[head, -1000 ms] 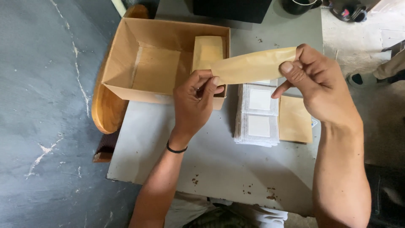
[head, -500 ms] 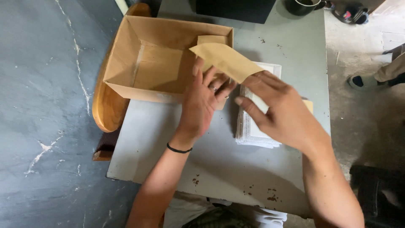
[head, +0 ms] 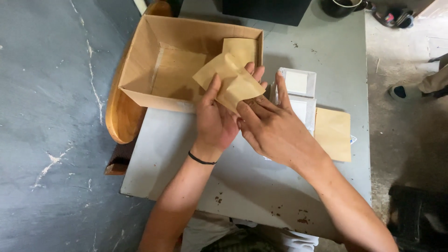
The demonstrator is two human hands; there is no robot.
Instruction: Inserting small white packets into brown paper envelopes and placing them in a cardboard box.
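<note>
My left hand (head: 215,122) and right hand (head: 273,128) clamp their fingers on a brown paper envelope (head: 228,79), its long axis running from ten to four o'clock, over the cardboard box (head: 140,70). White-labelled clear packets (head: 298,91) lie at three o'clock on the bench (head: 172,154).

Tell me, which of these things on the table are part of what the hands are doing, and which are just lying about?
In use:
left hand and right hand, both on the folded brown envelope
open cardboard box with an envelope standing inside
stack of clear sleeves
flat brown envelopes

Lying about:
dark box at the table's far edge
wooden chair
shoes on the floor
</note>
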